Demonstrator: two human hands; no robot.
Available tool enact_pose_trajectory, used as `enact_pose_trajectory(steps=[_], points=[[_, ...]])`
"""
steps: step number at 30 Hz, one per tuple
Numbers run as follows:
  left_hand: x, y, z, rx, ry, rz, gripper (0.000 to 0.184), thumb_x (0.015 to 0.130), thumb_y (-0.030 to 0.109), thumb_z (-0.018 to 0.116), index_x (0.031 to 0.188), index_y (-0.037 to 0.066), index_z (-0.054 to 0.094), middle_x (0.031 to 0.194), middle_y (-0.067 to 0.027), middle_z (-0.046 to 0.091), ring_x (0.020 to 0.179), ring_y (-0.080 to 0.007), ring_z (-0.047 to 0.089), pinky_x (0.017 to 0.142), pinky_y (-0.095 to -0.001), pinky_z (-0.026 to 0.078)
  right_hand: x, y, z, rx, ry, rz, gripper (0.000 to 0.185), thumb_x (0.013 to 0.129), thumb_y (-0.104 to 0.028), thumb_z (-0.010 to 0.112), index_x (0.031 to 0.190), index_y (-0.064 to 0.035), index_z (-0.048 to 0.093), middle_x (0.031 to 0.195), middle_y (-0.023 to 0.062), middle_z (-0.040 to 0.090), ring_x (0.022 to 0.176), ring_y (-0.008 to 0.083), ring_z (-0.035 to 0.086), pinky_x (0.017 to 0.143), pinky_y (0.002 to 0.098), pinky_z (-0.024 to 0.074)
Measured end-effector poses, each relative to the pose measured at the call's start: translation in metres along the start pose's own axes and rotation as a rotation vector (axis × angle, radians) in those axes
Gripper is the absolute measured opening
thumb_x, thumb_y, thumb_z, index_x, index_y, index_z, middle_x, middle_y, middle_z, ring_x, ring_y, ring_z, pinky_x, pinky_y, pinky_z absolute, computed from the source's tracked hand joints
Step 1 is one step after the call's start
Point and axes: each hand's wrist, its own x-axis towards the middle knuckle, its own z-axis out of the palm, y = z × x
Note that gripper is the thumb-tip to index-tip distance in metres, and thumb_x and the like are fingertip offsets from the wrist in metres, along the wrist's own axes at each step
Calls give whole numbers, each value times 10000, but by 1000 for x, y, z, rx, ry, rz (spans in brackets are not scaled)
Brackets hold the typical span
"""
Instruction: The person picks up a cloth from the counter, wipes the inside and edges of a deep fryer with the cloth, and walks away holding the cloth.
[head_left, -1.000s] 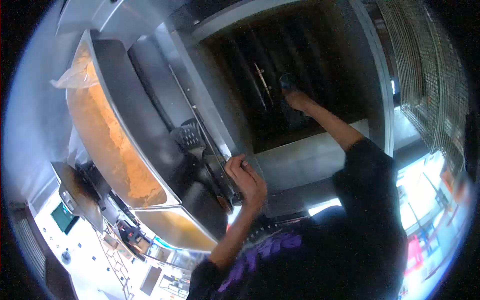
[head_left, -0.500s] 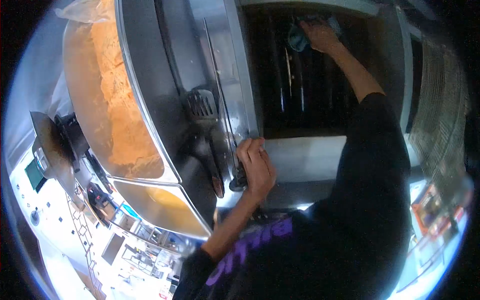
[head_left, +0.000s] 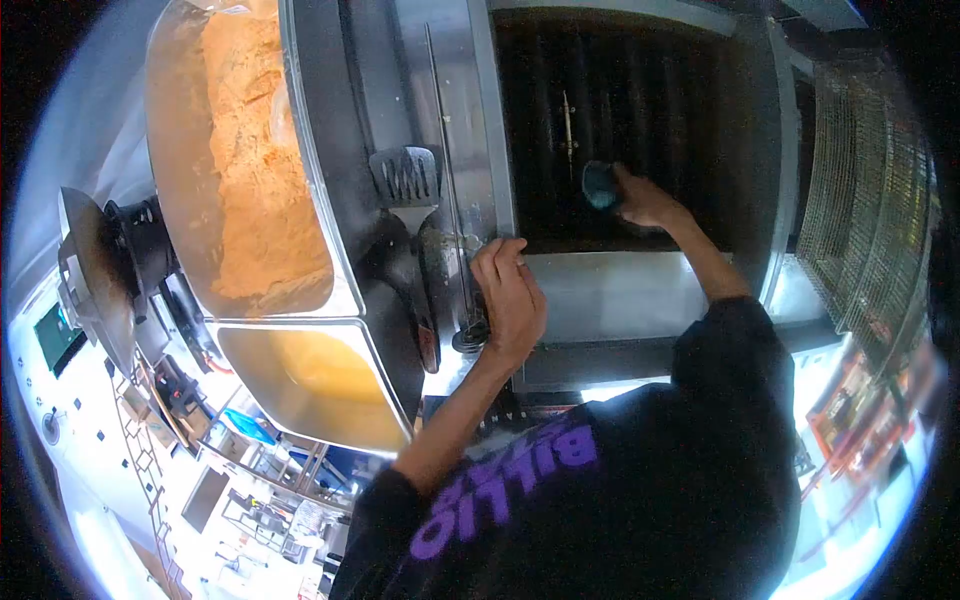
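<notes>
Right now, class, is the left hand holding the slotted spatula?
No, the slotted spatula lies apart from the left hand, with a thin metal rod between them.

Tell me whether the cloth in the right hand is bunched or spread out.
Bunched: the cloth shows as a compact, rounded wad at the right hand, no loose expanse visible.
</notes>
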Motion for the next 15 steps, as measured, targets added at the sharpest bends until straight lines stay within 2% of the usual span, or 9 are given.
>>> enact_pose_trajectory(steps=[1, 3, 4, 6, 10, 12, 13, 15], points=[[1, -1, 0, -8, -10, 4, 216, 858, -30, 391, 1069, -39, 434, 1070, -195, 397, 1023, -338, 386, 904, -414, 316, -9, -19, -10, -4, -8, 2, 683, 814, -231, 567, 1331, 47, 218, 1038, 273, 565, 937, 386, 571, 842, 422, 454], [-4, -3, 0, -12, -37, 1, 218, 857, -31, 388, 1070, -43, 432, 1071, -197, 396, 1026, -337, 382, 907, -417, 313, -23, -49, -15, 19, 21, 10, 494, 806, -230, 564, 1182, 69, 449, 1028, 264, 576, 911, 362, 595, 803, 409, 479], [-3, -5, 1, -6, -28, 11, 218, 854, -35, 391, 1069, -44, 432, 1072, -197, 396, 1029, -335, 379, 909, -419, 311, -11, -40, 7, 23, 20, 12, 494, 806, -230, 564, 1182, 69, 449, 1028, 264, 576, 911, 362, 595, 803, 409, 479], [-2, -4, 2, 1, -16, 21, 219, 852, -40, 395, 1067, -45, 432, 1073, -197, 396, 1033, -333, 375, 911, -420, 309, 29, -17, 67, -650, 108, -120, 291, 779, -177, 578, 963, 46, 608, 992, 245, 599, 889, 310, 619, 767, 388, 497], [1, -3, 0, 16, -26, 6, 228, 843, -53, 406, 1070, -50, 429, 1078, -195, 386, 1037, -334, 372, 915, -419, 305, 52, -49, 76, -560, 85, 8, 217, 766, -152, 573, 895, 3, 655, 935, 218, 625, 873, 276, 630, 737, 375, 504], [0, -3, 1, 5, -26, 7, 234, 841, -58, 407, 1074, -51, 428, 1080, -195, 381, 1036, -335, 371, 913, -418, 305, 53, -63, 62, -667, -125, -55, 225, 756, -130, 557, 926, -26, 661, 921, 198, 639, 876, 272, 632, 730, 372, 503], [0, -5, 3, -7, -12, 23, 235, 841, -56, 407, 1075, -54, 430, 1080, -195, 381, 1035, -335, 373, 912, -416, 306, 49, -71, 46, -676, -121, -62, 225, 756, -130, 557, 926, -26, 661, 921, 198, 639, 876, 272, 632, 730, 372, 503], [-3, -8, 2, -16, 5, 19, 237, 841, -55, 408, 1077, -56, 432, 1080, -195, 381, 1033, -335, 374, 911, -415, 307, 36, -80, 23, -726, -351, 36, 244, 744, -120, 545, 940, -32, 662, 952, 189, 638, 872, 291, 632, 724, 384, 501]])
